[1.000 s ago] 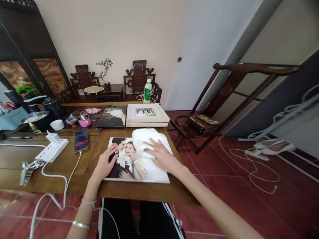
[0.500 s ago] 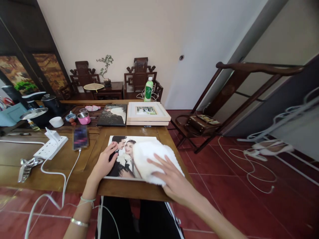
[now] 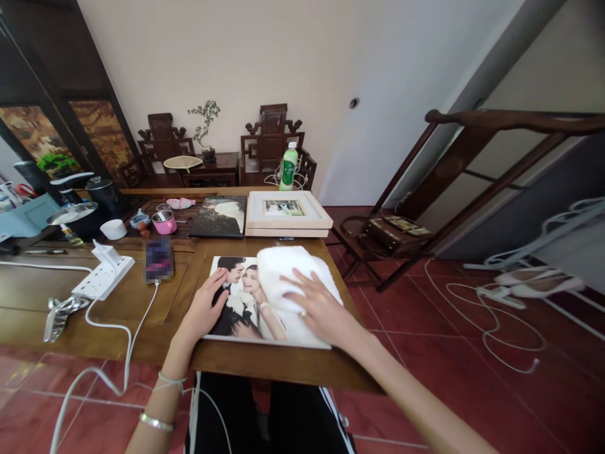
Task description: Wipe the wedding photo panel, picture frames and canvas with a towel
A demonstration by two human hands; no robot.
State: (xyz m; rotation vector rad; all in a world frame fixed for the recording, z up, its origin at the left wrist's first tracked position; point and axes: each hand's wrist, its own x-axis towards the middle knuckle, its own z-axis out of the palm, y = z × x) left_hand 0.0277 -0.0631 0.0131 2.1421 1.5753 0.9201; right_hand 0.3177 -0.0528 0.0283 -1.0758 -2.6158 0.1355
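Note:
A photo panel [image 3: 241,310] showing a couple lies flat near the front edge of the wooden table [image 3: 222,360]. My left hand [image 3: 208,306] rests on its left side with the fingers spread. Over the panel's right part lies a folded white cloth [image 3: 283,268]. My right hand [image 3: 321,306] presses flat on this cloth, fingers apart, and the cloth hides part of the picture beneath it.
Behind the panel are white frames [image 3: 288,221], a dark picture [image 3: 217,216] and a green bottle [image 3: 288,167]. To the left lie a phone [image 3: 158,260], a power strip [image 3: 106,277], cables and a pink cup [image 3: 164,222]. A wooden chair [image 3: 392,236] stands at right.
My right hand and the cloth have moved up the panel, showing more of its lower right part. My left hand stays on the left side. The view has shifted slightly.

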